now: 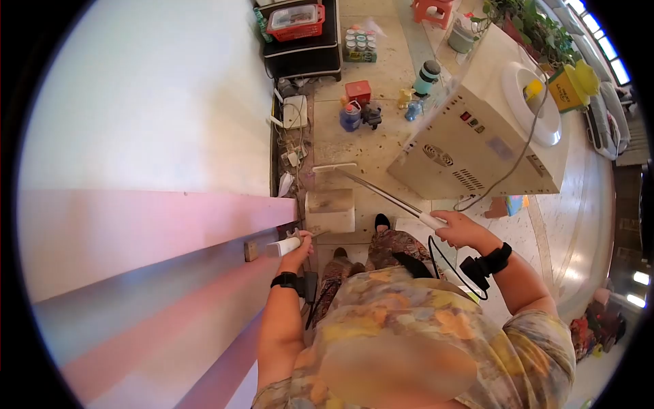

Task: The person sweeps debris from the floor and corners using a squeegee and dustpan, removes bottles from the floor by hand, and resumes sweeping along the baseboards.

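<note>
On the floor [373, 160] beside the wall [136, 102], the dustpan [334, 219] lies with its mouth facing forward, its upright handle enclosed by the left hand [301, 249], while the right hand [460, 230] grips the long-handled sweeper [334, 167], whose head is just beyond that mouth. The current operation appears to be a sweeping stroke toward the person; drawing the sweeper inward calls for a steady dustpan, its front edge flush with the floor, and clearance from the cables [294, 155].
</note>
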A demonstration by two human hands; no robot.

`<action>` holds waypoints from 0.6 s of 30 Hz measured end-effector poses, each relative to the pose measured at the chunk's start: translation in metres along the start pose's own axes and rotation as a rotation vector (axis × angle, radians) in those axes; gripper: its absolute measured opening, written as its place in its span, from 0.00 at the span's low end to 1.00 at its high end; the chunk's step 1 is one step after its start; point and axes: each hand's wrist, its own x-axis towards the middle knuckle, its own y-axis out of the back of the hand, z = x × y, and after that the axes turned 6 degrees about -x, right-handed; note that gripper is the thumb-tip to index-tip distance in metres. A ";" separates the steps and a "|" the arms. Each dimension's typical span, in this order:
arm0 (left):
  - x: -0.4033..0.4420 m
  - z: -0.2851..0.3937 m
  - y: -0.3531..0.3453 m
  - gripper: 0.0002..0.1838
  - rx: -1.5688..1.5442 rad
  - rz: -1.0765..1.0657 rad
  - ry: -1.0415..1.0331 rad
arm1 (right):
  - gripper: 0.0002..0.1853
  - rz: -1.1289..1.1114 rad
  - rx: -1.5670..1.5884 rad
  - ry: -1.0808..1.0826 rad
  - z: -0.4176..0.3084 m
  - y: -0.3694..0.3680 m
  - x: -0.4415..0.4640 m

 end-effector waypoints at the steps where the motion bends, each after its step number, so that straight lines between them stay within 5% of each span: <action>1: 0.003 0.000 0.003 0.10 0.001 -0.031 0.013 | 0.27 0.005 0.013 -0.005 0.004 -0.003 -0.003; 7: 0.017 -0.006 0.018 0.04 -0.092 -0.063 0.120 | 0.24 0.021 0.154 -0.095 0.007 -0.051 -0.017; 9: 0.024 -0.012 0.024 0.04 -0.046 -0.174 -0.098 | 0.25 -0.033 0.210 -0.178 0.002 -0.074 -0.017; 12: 0.029 -0.019 0.032 0.04 0.102 -0.230 -0.160 | 0.25 -0.120 0.169 -0.174 -0.013 -0.102 -0.020; 15: 0.034 -0.032 0.039 0.06 0.228 -0.227 -0.252 | 0.24 0.011 -0.103 -0.087 -0.003 -0.135 -0.015; 18: 0.044 -0.046 0.043 0.08 0.317 -0.254 -0.378 | 0.29 0.052 0.023 -0.148 0.006 -0.146 -0.032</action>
